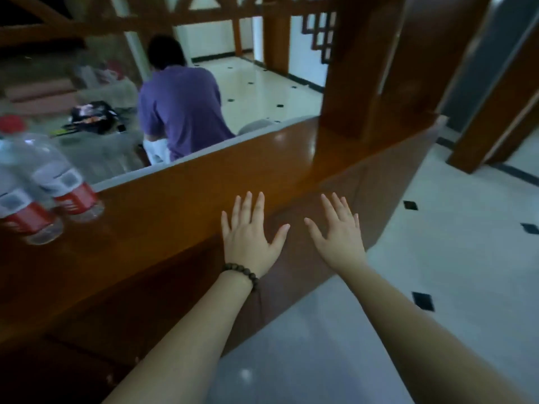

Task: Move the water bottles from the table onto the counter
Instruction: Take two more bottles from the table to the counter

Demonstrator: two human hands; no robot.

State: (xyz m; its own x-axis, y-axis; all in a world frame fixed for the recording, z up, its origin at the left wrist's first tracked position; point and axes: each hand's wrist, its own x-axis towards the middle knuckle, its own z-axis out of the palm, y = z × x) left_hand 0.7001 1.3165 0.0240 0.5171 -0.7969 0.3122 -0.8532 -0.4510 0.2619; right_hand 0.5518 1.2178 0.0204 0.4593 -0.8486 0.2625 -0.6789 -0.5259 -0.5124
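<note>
Two clear water bottles with red-and-white labels stand at the left end of the glossy brown wooden counter [180, 199]: one bottle [62, 179] with a red cap farther back, the other bottle [24, 211] nearer and cut off by the frame edge. My left hand [250, 234], with a bead bracelet on the wrist, is stretched out flat with fingers spread over the counter's near edge. My right hand [338, 231] is beside it, also spread and holding nothing. Both hands are well to the right of the bottles.
A person in a purple shirt [178, 112] sits behind the counter, back turned. A cluttered table with a dark bag [93, 116] lies beyond. A thick wooden pillar [364, 68] rises from the counter's right end. White tiled floor [437, 258] with black diamonds spreads to the right.
</note>
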